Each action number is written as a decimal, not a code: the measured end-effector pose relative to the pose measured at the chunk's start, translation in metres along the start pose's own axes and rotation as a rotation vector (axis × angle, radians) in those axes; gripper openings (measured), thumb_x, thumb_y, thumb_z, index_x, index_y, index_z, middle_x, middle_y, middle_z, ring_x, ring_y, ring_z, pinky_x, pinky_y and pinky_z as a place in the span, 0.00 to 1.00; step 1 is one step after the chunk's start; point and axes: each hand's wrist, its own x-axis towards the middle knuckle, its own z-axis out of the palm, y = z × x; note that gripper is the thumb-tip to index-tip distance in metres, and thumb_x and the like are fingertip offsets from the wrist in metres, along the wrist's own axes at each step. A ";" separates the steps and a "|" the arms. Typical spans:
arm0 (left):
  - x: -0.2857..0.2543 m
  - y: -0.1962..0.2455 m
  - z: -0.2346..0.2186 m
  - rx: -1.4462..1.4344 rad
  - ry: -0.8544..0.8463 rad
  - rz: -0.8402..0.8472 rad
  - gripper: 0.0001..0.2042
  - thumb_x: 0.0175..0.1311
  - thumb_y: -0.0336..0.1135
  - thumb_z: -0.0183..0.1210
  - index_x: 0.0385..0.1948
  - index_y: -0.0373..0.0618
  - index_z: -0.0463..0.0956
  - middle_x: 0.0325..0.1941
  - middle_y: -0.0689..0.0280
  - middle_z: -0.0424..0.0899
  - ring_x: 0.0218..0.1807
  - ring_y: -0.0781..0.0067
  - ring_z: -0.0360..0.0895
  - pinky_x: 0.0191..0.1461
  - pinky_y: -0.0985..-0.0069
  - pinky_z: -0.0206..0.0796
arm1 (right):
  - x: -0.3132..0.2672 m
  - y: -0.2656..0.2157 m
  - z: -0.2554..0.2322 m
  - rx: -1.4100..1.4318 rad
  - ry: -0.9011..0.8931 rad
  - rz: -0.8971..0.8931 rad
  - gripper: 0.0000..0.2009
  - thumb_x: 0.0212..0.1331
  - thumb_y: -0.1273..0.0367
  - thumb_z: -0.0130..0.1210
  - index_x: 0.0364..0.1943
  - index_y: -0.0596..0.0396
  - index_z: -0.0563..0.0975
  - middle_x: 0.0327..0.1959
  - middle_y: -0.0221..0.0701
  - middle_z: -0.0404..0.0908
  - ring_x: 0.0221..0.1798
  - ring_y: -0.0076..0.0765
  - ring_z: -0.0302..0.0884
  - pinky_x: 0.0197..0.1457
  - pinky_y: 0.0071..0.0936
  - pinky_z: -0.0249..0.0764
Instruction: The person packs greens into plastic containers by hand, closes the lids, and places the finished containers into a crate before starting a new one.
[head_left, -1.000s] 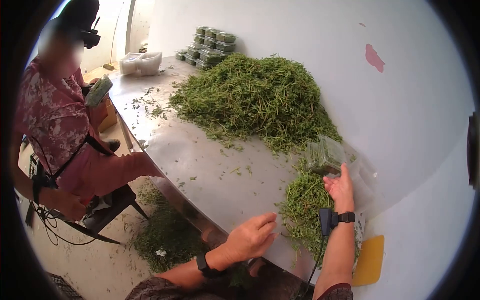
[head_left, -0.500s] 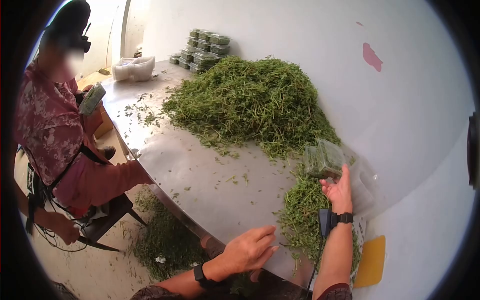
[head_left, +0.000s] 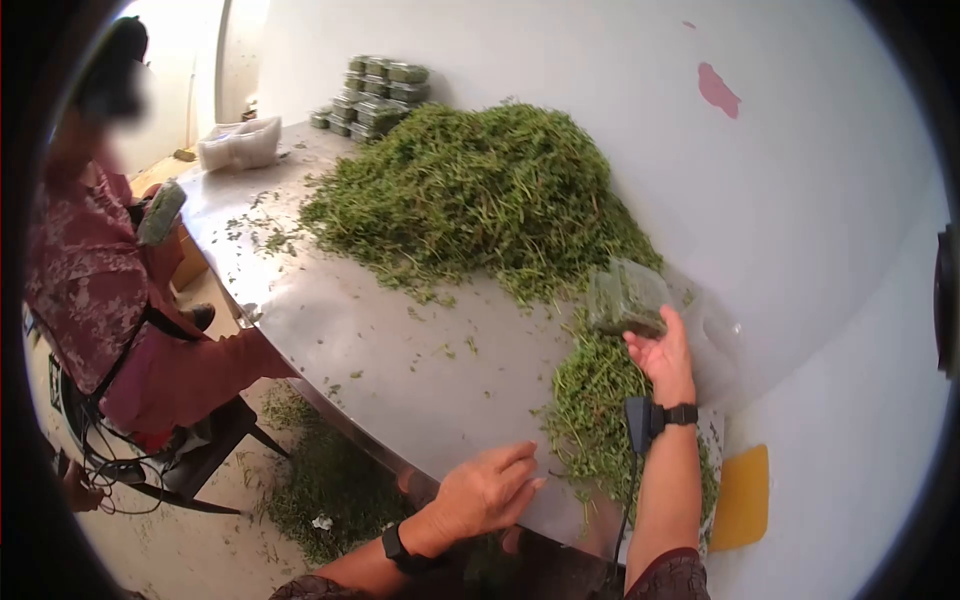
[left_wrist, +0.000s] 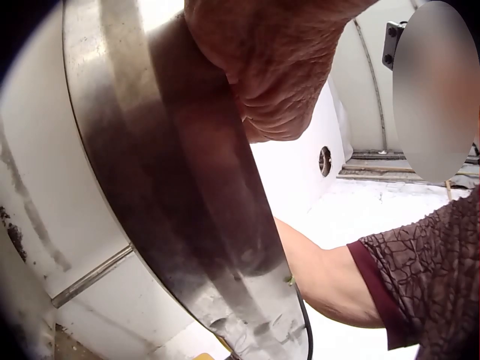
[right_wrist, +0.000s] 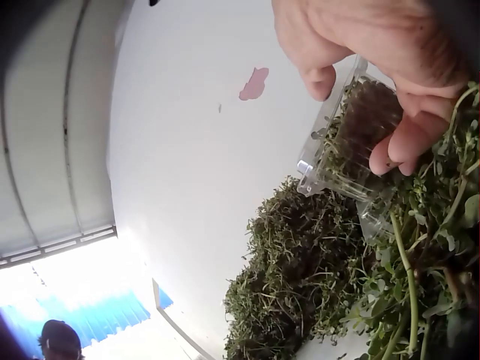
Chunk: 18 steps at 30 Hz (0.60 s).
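Container has barely shifted: we see it tilted by the small greens heap, gripped in the right hand. Left hand stays relaxed, empty. We judge handling continues, no visible progress.

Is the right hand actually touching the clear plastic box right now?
Touching. The right wrist view shows the right hand with its fingertips laid against the side of the clear plastic box.
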 end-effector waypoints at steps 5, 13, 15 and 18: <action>0.001 0.002 0.001 0.014 0.021 0.004 0.09 0.53 0.29 0.64 0.35 0.41 0.79 0.47 0.61 0.81 0.43 0.59 0.82 0.42 0.69 0.77 | -0.009 -0.002 0.008 0.014 0.012 -0.045 0.23 0.57 0.52 0.56 0.45 0.57 0.72 0.33 0.42 0.81 0.27 0.37 0.82 0.20 0.25 0.78; 0.002 0.003 0.000 0.045 0.037 -0.036 0.09 0.52 0.28 0.64 0.35 0.41 0.80 0.46 0.60 0.82 0.41 0.59 0.83 0.42 0.69 0.77 | -0.051 -0.016 0.027 0.067 -0.052 -0.129 0.24 0.57 0.52 0.57 0.45 0.58 0.73 0.35 0.37 0.80 0.30 0.34 0.80 0.25 0.22 0.73; 0.002 0.001 0.000 0.032 0.031 -0.030 0.09 0.52 0.28 0.64 0.35 0.41 0.80 0.46 0.60 0.82 0.41 0.59 0.83 0.42 0.69 0.77 | -0.062 -0.019 0.028 0.045 -0.066 -0.158 0.26 0.57 0.50 0.57 0.47 0.61 0.73 0.35 0.36 0.80 0.30 0.32 0.79 0.26 0.22 0.73; 0.004 -0.002 0.000 0.028 0.051 -0.008 0.09 0.52 0.28 0.64 0.35 0.40 0.79 0.45 0.59 0.82 0.41 0.59 0.82 0.42 0.68 0.77 | -0.078 -0.025 0.020 0.117 -0.097 -0.079 0.21 0.57 0.53 0.58 0.44 0.55 0.72 0.35 0.38 0.79 0.29 0.36 0.80 0.24 0.26 0.72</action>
